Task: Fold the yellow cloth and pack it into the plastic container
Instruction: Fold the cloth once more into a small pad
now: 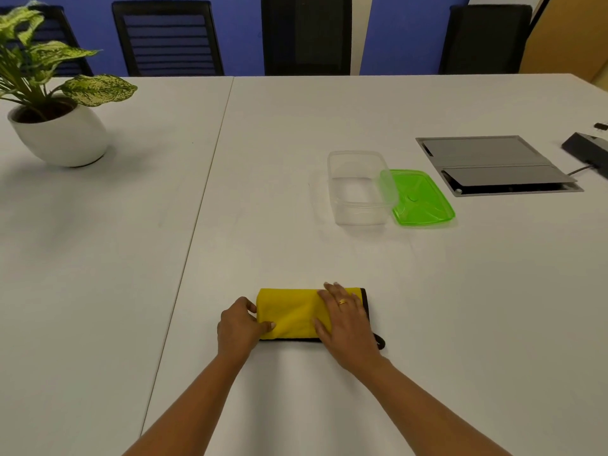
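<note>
risk first: yellow cloth [289, 315], folded to narrow strip near front edge of white table [296, 133], could spring open if either hand lifts early; soft pile, loose layers. left hand [238, 327] pinches cloth's left end, thumb on top. right hand [345, 319] lies flat, fingers spread, pressing right half, clasping nothing. strip looks long for container; stuffing may skid it.

clear plastic container [358, 189] toward right edge, well apart from cloth: empty, uncovered. green lid [422, 199] flat, touching its right side.
</note>
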